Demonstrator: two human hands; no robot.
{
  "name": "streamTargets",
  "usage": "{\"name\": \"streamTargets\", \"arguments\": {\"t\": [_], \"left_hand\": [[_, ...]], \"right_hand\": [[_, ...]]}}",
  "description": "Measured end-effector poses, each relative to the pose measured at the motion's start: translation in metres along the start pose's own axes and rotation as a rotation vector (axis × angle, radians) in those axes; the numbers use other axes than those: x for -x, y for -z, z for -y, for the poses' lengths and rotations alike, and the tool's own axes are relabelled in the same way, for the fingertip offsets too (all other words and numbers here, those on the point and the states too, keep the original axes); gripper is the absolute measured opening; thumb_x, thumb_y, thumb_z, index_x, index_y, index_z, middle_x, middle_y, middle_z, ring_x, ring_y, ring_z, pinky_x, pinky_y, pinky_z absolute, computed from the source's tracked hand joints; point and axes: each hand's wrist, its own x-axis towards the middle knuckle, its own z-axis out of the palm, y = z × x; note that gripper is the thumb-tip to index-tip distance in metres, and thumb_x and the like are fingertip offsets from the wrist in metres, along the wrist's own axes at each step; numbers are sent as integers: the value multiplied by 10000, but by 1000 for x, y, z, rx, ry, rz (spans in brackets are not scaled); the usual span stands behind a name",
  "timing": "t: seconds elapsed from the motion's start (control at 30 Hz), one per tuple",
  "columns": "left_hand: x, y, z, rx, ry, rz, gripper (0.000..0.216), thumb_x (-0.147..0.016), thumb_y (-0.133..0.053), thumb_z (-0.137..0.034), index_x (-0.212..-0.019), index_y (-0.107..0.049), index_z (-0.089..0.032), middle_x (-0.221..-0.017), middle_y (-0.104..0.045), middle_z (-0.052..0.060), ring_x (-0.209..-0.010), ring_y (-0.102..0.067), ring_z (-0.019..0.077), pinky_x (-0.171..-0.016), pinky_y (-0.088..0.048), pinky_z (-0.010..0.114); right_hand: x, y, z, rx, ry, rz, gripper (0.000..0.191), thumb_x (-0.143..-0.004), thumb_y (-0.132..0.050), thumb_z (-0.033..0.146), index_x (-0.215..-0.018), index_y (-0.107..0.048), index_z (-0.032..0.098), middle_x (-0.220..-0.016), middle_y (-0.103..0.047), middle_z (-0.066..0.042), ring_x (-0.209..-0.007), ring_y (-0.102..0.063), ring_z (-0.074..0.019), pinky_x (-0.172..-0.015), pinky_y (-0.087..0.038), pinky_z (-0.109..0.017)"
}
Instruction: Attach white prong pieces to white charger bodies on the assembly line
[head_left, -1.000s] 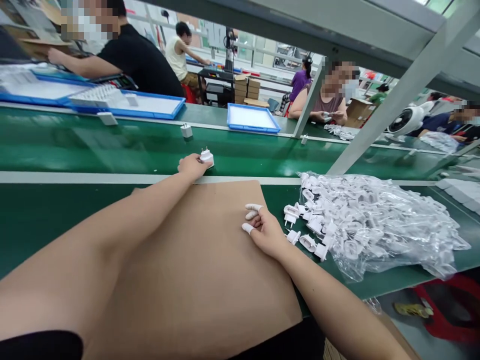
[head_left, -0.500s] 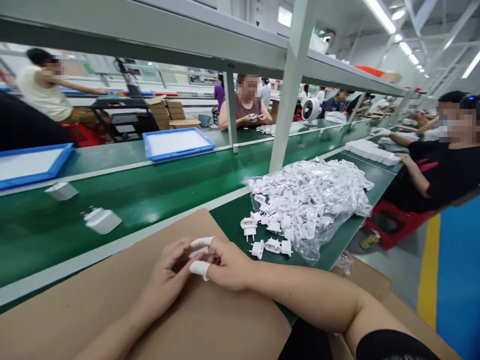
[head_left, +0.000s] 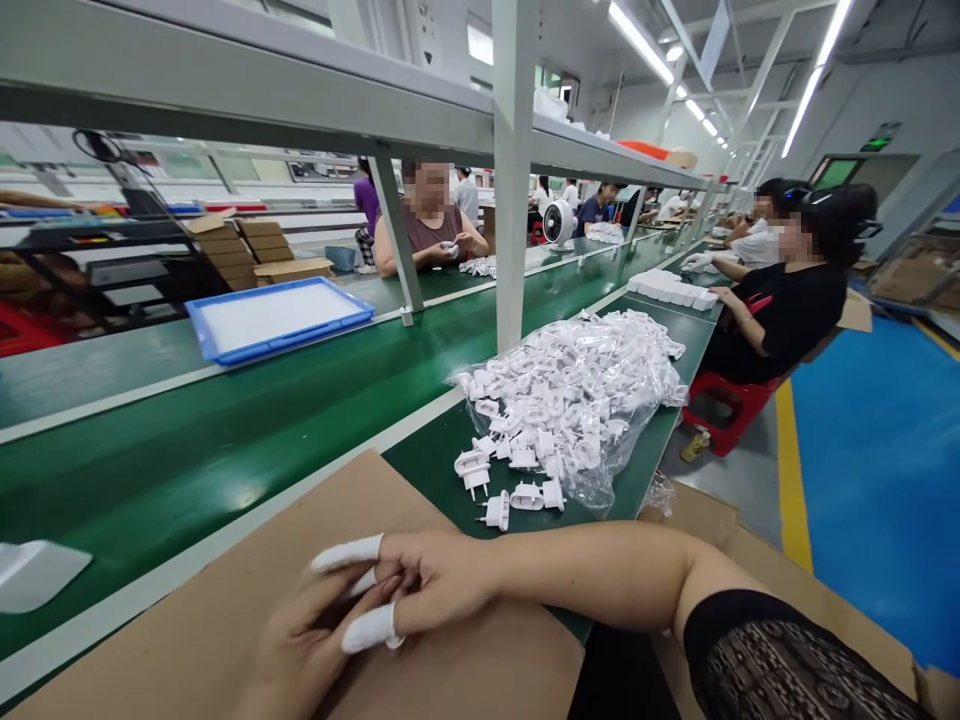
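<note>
My right hand (head_left: 442,575) reaches across to my left hand (head_left: 296,635) above a brown cardboard sheet (head_left: 480,665). White finger cots (head_left: 371,630) cover the thumb and some fingertips of my right hand, and its fingers are stretched apart. They overlap and touch the fingers of my left hand, which is bare, partly hidden and smeared by motion. Its fingers look extended. No object shows between the hands. Beyond them, several loose white plug parts with pins (head_left: 495,510) lie beside a large pile of similar parts (head_left: 577,380) on clear plastic.
A green conveyor (head_left: 247,440) runs past the cardboard, with a white adapter housing (head_left: 41,575) at left. Across it lies a blue-rimmed tray (head_left: 217,352). A shelf post (head_left: 514,200) rises behind the pile. A co-worker in black (head_left: 799,300) sits at right near white boxes (head_left: 671,290).
The view has swung right, so things appear shifted left. My hands stay together and sit lower in view. One small white piece on the conveyor is out of view now.
</note>
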Motion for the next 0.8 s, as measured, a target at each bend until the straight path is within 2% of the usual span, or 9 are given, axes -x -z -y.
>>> {"name": "streamTargets", "arguments": {"t": [0.17, 0.27, 0.37, 0.5, 0.67, 0.73, 0.8], "left_hand": [[-10, 3, -10, -137, -301, -45, 296, -930, -660, -473, -1140, -787, -308, -1150, -785, 53, -1040, -758, 240, -857, -638, 290], [-13, 2, -16, -172, -395, -68, 259, -947, -655, -399, -1170, -760, -317, -1132, -784, 33, -1028, -756, 209, -866, -626, 261], [-14, 1, -24, -180, -447, -71, 225, -948, -662, -416, -1108, -769, -300, -1064, -788, 33, -962, -759, 200, -828, -623, 246], [-15, 3, -32, -197, -442, -78, 228, -941, -663, -474, -975, -784, -285, -985, -787, 30, -875, -757, 189, -774, -618, 223], [-17, 7, -37, -219, -351, -32, 297, -912, -663, -552, -879, -794, -287, -899, -778, 21, -812, -747, 192, -721, -612, 210], [-17, 7, -37, -217, -325, -33, 321, -894, -665, -579, -818, -785, -292, -864, -774, 14, -785, -744, 193, -694, -608, 207], [-16, 6, -35, -198, -287, -39, 313, -885, -664, -587, -814, -779, -304, -863, -774, 5, -773, -744, 198, -692, -614, 219]], "right_hand": [[3, 1, 7, -8, -60, -128, 760, -852, -795, 467, -1527, -490, 292, -800, -645, 57, -577, -641, -66, -650, -543, -183], [5, 2, 12, 20, -78, -161, 646, -895, -748, 466, -1479, -555, 270, -761, -646, 56, -582, -637, -69, -657, -536, -179], [6, 1, 18, 29, -82, -174, 612, -905, -738, 462, -1459, -576, 259, -750, -655, 56, -595, -631, -73, -667, -531, -182], [8, 0, 26, 37, -116, -204, 630, -864, -782, 466, -1423, -606, 236, -716, -641, 64, -651, -656, -86, -702, -536, -185], [10, 0, 26, 42, -99, -246, 644, -832, -804, 479, -1393, -631, 217, -688, -640, 54, -735, -701, -121, -691, -550, -191], [7, 1, 22, 65, -85, -264, 576, -834, -800, 474, -1333, -678, 213, -690, -659, 44, -801, -718, -138, -744, -568, -209], [2, 4, 14, 99, -68, -275, 431, -845, -789, 461, -1186, -755, 199, -686, -672, 30, -888, -726, -151, -830, -573, -220]]}}
